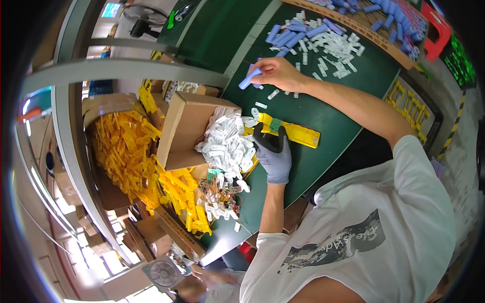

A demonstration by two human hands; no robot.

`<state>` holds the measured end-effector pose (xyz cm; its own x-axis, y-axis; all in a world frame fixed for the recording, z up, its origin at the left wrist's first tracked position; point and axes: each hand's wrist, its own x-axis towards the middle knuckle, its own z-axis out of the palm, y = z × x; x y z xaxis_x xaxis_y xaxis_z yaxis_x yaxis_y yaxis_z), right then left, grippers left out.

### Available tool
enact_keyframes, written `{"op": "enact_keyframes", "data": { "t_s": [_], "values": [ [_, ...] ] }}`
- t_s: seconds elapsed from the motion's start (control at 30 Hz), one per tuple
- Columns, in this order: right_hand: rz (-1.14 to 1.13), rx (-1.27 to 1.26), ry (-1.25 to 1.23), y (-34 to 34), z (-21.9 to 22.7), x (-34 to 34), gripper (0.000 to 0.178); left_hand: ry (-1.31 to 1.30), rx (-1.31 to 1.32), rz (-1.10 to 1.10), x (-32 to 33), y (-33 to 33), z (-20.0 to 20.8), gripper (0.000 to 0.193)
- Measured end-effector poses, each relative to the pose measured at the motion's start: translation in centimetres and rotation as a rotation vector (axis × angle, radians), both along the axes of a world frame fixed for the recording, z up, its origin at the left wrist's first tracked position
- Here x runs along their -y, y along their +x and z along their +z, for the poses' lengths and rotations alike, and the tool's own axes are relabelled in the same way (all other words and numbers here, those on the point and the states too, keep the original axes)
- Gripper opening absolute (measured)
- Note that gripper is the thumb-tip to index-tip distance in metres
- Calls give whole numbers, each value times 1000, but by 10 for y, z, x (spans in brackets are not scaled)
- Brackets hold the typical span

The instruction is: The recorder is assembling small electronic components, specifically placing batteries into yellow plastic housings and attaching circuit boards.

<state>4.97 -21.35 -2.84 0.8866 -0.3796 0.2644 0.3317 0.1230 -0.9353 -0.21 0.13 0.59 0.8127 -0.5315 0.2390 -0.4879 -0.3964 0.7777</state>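
Observation:
My right hand [280, 73], bare, reaches across the bench with its fingers pinched on blue cylindrical battery cells [247, 81]. My left hand [273, 154] wears a grey glove with dark fingertips. Its thumb and fingers grip the near edge of a long yellow plastic housing [303, 136] lying on the bench. A small green circuit board [275, 124] sits in that housing, just beyond the gloved fingertips. Against the left hand's outer side lies a heap of white plastic parts [227, 141], spilling from a tipped cardboard box [177, 131].
Blue cells [290, 38] and white connector pieces [336, 48] are scattered at the far side, before a cardboard tray of cells [348, 17]. Yellow housings [121, 151] fill a carton at left. Wired circuit boards [220, 194] lie nearer. A metal frame bar [136, 70] crosses the left side.

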Motion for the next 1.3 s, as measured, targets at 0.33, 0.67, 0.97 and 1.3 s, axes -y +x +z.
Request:
{"op": "enact_keyframes", "data": {
  "t_s": [0.33, 0.67, 0.97, 1.3],
  "values": [
    [206, 45, 447, 2, 15, -2, 31, -148, 1, 491, -32, -59, 8, 52],
    [221, 97, 596, -6, 19, -12, 36, 709, 429, -690, -1, 19, 47, 55],
    [34, 14, 201, -11, 35, -10, 37, 593, 388, -329, 13, 11, 23, 30],
    [59, 102, 5, -12, 34, -16, 34, 253, 56, -199, 5, 1, 12, 16]
  ]
}}
